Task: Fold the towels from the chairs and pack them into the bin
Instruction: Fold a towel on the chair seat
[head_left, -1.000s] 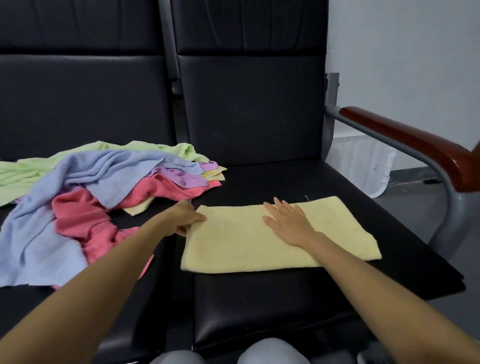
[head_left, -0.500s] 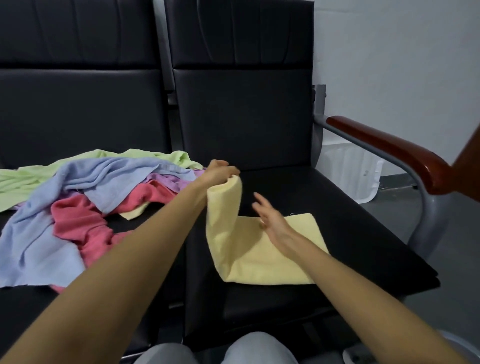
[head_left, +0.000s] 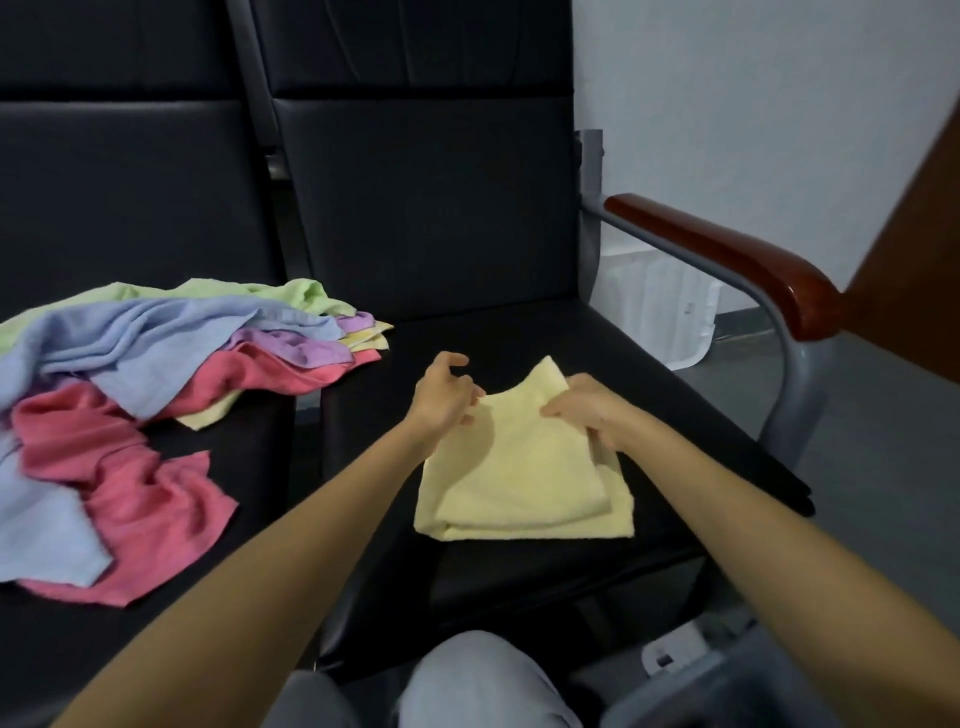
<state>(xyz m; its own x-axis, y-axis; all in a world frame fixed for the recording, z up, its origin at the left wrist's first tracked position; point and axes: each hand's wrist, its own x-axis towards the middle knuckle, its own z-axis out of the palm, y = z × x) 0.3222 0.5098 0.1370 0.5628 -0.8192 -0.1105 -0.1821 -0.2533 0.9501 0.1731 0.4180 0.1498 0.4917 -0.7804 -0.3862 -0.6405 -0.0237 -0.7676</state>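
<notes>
A pale yellow towel (head_left: 524, 478) lies folded on the seat of the right black chair (head_left: 519, 332). My left hand (head_left: 444, 395) pinches its far left edge. My right hand (head_left: 584, 410) grips the far right part, where one corner sticks up. On the left chair seat (head_left: 156, 597) sits a loose heap of unfolded towels: pink (head_left: 130, 488), light blue (head_left: 156, 343), green (head_left: 291, 293), purple (head_left: 306, 348) and a bit of yellow. A white bin (head_left: 654, 306) stands on the floor beyond the right chair's armrest.
The right chair has a dark red wooden armrest (head_left: 727, 254) on a grey metal frame. A grey container edge (head_left: 727, 686) shows at the bottom right by my knees (head_left: 467, 680). A brown panel (head_left: 914, 234) stands at the far right.
My left hand carried the towel's left half over to the right and laid it down, folding it in half. Both hands now hold the far edge of the folded towel.
</notes>
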